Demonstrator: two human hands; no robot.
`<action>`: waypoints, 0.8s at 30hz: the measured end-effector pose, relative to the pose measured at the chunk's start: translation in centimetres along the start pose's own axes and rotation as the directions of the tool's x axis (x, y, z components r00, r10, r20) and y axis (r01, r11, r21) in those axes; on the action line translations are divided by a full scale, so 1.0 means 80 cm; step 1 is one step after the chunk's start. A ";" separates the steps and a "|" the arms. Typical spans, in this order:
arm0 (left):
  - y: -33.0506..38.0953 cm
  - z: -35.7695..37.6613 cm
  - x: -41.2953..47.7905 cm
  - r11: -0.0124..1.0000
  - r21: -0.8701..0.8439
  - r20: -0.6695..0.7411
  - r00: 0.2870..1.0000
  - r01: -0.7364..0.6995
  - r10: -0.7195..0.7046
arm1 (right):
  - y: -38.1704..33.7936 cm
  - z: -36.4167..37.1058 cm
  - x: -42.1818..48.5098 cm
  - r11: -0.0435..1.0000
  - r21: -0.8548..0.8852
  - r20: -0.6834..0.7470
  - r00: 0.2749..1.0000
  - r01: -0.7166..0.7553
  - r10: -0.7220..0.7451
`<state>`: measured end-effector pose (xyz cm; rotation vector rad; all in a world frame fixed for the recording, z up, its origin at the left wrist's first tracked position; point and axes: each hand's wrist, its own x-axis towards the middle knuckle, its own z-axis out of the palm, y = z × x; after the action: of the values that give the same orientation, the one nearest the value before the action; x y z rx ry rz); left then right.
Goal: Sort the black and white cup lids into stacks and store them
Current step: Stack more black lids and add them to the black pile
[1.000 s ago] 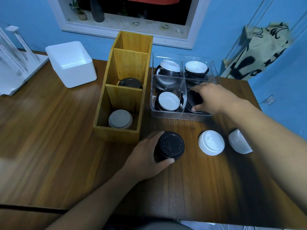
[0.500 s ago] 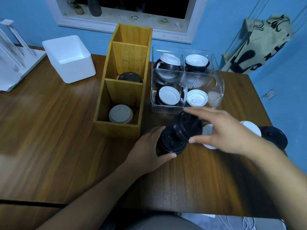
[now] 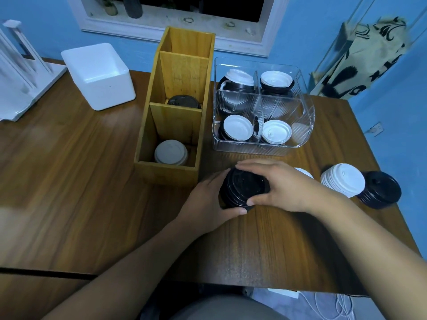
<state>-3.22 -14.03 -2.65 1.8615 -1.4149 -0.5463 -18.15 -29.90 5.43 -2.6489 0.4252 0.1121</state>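
A stack of black lids [image 3: 241,189] stands on the tabletop [image 3: 92,192], just in front of the wooden box [image 3: 166,173]. The left hand [image 3: 205,203] curls its fingers round the stack's side. The right hand [image 3: 285,188] grips the top with fingers and thumb.

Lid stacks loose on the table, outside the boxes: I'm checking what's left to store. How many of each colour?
Black: 2, the held black stack and the far-right black stack.
White: 2, the tall white stack and a white pile partly behind the right hand.
Total: 4
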 end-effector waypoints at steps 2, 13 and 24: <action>0.001 -0.001 -0.001 0.999 -0.008 0.031 0.998 0.052 -0.052 | 0.000 0.004 0.001 1.000 -0.009 0.003 1.000 0.003 -0.003; 0.003 -0.003 -0.002 1.000 0.001 0.006 1.000 -0.018 0.018 | -0.004 0.006 0.013 0.999 -0.031 0.077 0.997 -0.011 0.013; 0.001 0.004 -0.005 0.997 0.067 0.012 0.999 -0.038 0.037 | 0.004 0.029 -0.006 0.974 0.229 -0.027 1.000 -0.002 0.008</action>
<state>-3.59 -13.76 -2.84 1.8834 -1.4887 -0.4965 -18.74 -29.04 3.28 -2.4252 0.4270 0.0256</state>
